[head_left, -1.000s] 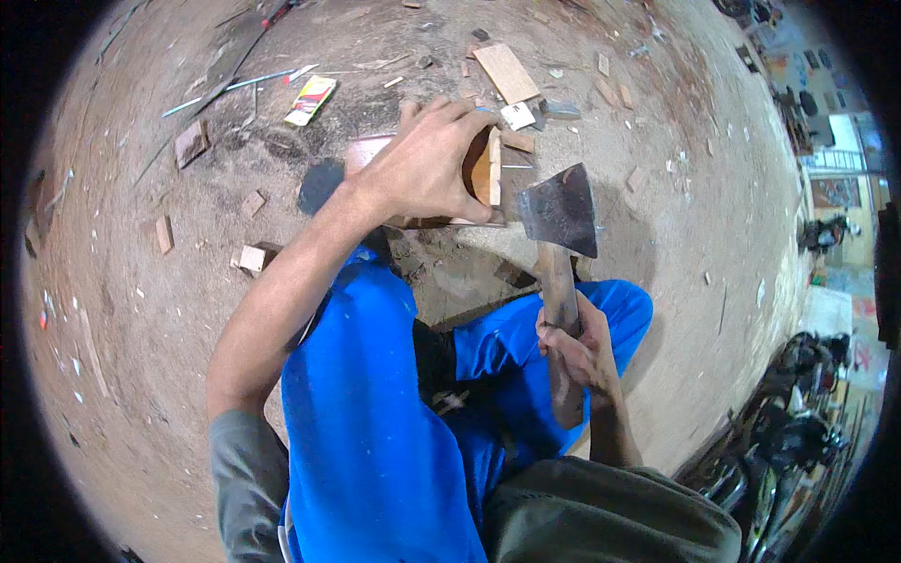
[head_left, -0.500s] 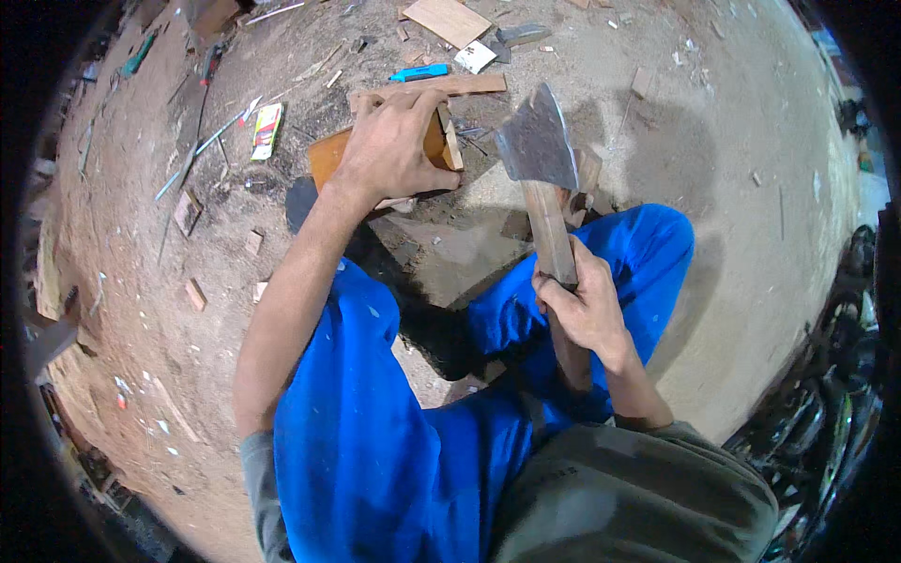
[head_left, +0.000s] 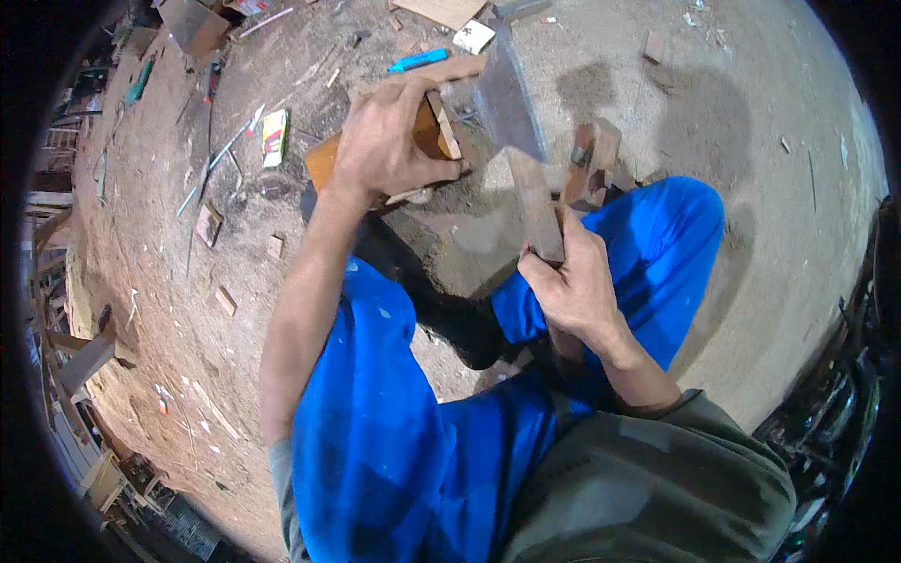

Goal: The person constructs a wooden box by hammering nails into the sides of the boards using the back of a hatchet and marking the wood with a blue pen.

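Observation:
My left hand [head_left: 389, 141] is closed over an orange-brown wooden box-like piece [head_left: 324, 164], its fingers across the top and thumb at the near right side. A pale wooden edge [head_left: 445, 127] shows at the piece's right end; the palm hides most of the rest. My right hand [head_left: 577, 281] grips a hatchet [head_left: 537, 211] by its wooden handle. Its broad grey head [head_left: 507, 98], smeared by motion, hangs just right of the box-like piece, apart from my left hand. To the right of the handle sits a wooden block [head_left: 601, 155].
Beyond my left hand lie a wooden strip [head_left: 460, 68], a blue marker [head_left: 418, 61], a white card [head_left: 473, 37] and a flat board [head_left: 446, 9]. A yellow-and-white packet [head_left: 274, 137] is on the ground at left, among thin rods and wood scraps. My blue-trousered knees flank the work.
The hatchet head has swung left toward the box-like piece and turned its face. My left hand keeps its hold. The whole view has shifted slightly.

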Demonstrator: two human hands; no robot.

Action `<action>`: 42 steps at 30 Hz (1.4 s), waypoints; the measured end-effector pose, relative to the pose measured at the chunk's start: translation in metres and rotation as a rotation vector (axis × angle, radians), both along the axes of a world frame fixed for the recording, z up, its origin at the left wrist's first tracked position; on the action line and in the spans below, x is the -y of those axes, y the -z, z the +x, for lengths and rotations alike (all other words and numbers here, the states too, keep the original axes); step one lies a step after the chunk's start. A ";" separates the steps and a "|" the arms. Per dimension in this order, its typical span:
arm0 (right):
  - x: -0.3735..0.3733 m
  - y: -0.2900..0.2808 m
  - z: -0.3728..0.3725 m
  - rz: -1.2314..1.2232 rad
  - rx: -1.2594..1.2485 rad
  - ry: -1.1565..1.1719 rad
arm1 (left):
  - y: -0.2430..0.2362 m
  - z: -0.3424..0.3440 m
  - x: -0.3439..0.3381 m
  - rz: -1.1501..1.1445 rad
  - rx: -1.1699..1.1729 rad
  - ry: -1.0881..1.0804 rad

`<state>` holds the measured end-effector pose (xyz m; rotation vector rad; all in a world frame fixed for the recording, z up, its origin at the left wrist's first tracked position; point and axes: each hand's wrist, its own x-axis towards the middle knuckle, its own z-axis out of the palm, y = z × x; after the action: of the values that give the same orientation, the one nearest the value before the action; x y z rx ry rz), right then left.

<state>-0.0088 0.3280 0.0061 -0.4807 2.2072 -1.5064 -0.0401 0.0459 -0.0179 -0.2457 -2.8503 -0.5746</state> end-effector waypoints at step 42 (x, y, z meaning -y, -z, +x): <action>-0.031 0.003 -0.008 -0.275 0.384 -0.157 | 0.054 0.058 0.011 0.699 -0.108 -0.178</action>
<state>-0.0170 0.3589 0.0032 -0.3971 1.6453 -1.6643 0.0184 0.0352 -0.0714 0.0953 -2.3503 -1.3980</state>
